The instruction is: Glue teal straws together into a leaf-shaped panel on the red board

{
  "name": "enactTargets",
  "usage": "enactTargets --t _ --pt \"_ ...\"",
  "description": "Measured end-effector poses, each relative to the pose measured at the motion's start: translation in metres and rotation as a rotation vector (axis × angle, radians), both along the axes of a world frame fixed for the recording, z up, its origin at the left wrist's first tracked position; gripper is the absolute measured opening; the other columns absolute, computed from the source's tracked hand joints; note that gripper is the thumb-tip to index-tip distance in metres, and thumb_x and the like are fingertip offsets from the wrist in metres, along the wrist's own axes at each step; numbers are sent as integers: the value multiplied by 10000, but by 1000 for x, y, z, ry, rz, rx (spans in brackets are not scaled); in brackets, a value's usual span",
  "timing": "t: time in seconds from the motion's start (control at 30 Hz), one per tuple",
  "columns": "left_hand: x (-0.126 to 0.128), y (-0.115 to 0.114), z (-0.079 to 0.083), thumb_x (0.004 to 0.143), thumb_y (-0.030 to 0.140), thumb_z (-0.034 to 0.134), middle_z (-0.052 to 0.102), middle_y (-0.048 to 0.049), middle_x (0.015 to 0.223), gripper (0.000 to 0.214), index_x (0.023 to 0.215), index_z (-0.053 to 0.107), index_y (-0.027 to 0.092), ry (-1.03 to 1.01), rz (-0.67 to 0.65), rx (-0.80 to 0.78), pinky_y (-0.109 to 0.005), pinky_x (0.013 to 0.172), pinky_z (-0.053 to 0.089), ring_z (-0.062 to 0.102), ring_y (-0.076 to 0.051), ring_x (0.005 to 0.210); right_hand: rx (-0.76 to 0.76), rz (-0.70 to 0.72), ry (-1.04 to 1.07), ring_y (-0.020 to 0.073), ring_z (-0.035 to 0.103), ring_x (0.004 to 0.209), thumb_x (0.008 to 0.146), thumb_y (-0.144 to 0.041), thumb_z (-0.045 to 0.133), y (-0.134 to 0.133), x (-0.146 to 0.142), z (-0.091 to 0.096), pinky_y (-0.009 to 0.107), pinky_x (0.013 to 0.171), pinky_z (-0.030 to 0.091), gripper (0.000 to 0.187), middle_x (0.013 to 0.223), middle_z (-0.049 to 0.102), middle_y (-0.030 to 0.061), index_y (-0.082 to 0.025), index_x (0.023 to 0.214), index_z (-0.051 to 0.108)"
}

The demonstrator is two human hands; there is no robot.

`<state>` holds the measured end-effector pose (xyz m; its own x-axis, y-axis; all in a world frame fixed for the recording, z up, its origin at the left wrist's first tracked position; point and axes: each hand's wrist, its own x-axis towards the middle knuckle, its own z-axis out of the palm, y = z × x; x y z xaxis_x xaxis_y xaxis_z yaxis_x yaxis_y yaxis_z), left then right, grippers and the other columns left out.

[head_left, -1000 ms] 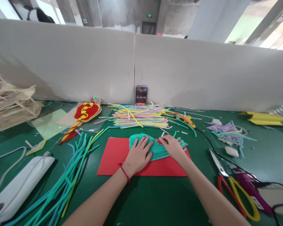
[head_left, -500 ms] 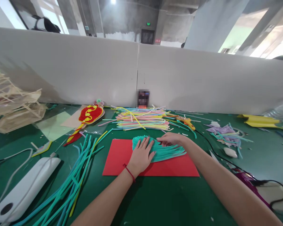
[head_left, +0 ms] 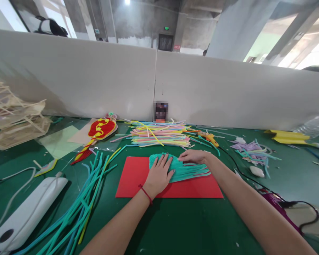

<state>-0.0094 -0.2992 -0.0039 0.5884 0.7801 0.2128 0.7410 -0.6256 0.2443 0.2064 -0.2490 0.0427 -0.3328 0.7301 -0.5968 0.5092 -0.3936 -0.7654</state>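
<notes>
A fan-shaped bundle of teal straws (head_left: 187,170) lies on a red sheet (head_left: 133,177) on the green table. My left hand (head_left: 159,175) presses flat on the bundle's left part, fingers spread; a red string circles its wrist. My right hand (head_left: 193,156) lies over the bundle's far right edge, fingers stretched out and close together, touching the straw ends. Neither hand grips anything.
A stack of pastel straws (head_left: 159,136) lies behind the red sheet, with an orange glue gun (head_left: 209,137) to its right. Long teal tubes (head_left: 79,205) and a white device (head_left: 26,212) sit left. A red-yellow craft piece (head_left: 99,129), wooden stick frame (head_left: 13,117) and purple scraps (head_left: 251,148) surround.
My right hand moved from resting on the bundle's middle to its far right edge. The view tilted up slightly, so the scissors at right left the frame. My left hand stayed put.
</notes>
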Motion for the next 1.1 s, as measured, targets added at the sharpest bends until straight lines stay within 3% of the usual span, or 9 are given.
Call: enactTargets --t 0.37,0.47,0.53,0.7,0.87,1.1 --pt "0 1 0 972 437 327 303 -60 1526 529 1438 342 187 -17 -15 -39 -443 1144 235 274 -235 1403 46 45 -62 22 254 393 497 -592 761 2 5 -11 193 393 172 503 457 438 -110 -163 705 603" --pt "0 1 0 970 440 330 301 -62 1527 533 1439 341 187 -9 -13 -38 -443 1145 235 271 -235 1404 91 48 -94 27 281 389 520 -621 737 0 5 -9 191 389 206 512 471 483 -91 -160 714 623" --pt "0 1 0 969 447 325 313 -72 1521 537 1434 350 180 -2 -7 -29 -447 1142 244 281 -239 1400 144 41 -120 44 369 414 567 -634 709 -3 4 -7 195 409 278 507 511 547 -55 -154 715 643" --pt "0 1 -4 970 453 305 350 -91 1503 533 1413 387 167 -3 4 9 -451 1130 262 303 -245 1389 378 14 -211 161 639 713 739 -542 626 -19 1 -4 253 650 482 391 786 714 51 -166 814 704" --pt "1 1 -5 968 450 315 346 -85 1506 528 1410 391 171 -6 7 13 -446 1135 256 306 -239 1388 674 -25 -363 206 638 895 790 -333 602 -42 -5 -12 326 850 468 185 931 700 53 -208 869 712" --pt "0 2 -7 970 439 312 356 -91 1500 516 1406 401 177 3 -1 29 -455 1127 272 314 -243 1384 1077 84 -648 182 610 864 912 -248 461 -58 -16 -34 299 788 489 234 873 652 59 -215 833 679"
